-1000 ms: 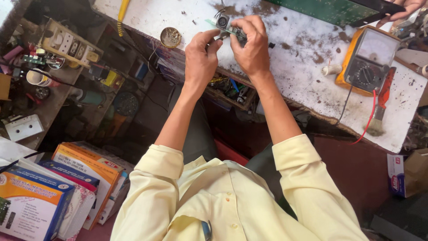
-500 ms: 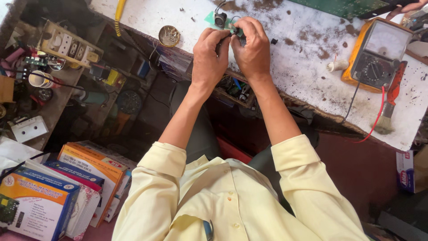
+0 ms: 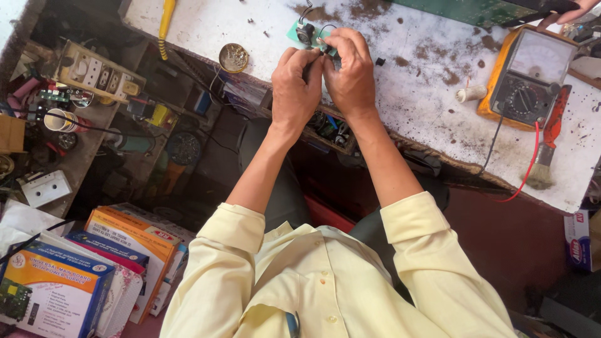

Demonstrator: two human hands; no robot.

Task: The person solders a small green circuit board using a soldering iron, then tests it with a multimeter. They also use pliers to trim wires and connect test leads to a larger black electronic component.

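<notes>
**Both hands pinched on a small board at the bench's far edge**

Your left hand (image 3: pixel 296 87) and right hand (image 3: pixel 350 75) meet over the white bench (image 3: pixel 400 94), thumbs and fingertips pressed together around a small green board (image 3: pixel 300 31). The board sits just past your fingertips, touching them, with a dark round part (image 3: pixel 305 32) on top and thin wires curling off it. Left fingers are curled tight on something thin and dark; it looks like a tool or lead, but your knuckles hide it, so I can't tell which. Right fingers are bunched, pinching at the board's near side.

Around it:
- Round tin (image 3: pixel 233 57) to the left of your hands, near the bench edge.
- Yellow handle (image 3: pixel 166 22) further left, lying across the bench edge.
- Yellow meter (image 3: pixel 529 78) well off to the right, with a red lead (image 3: pixel 531 164) trailing off it.
- Brush (image 3: pixel 546 150) just beside the meter.
- White spool (image 3: pixel 471 94) between your hands and the meter.
- Boxes (image 3: pixel 81 275) stacked low left, off the bench.
</notes>
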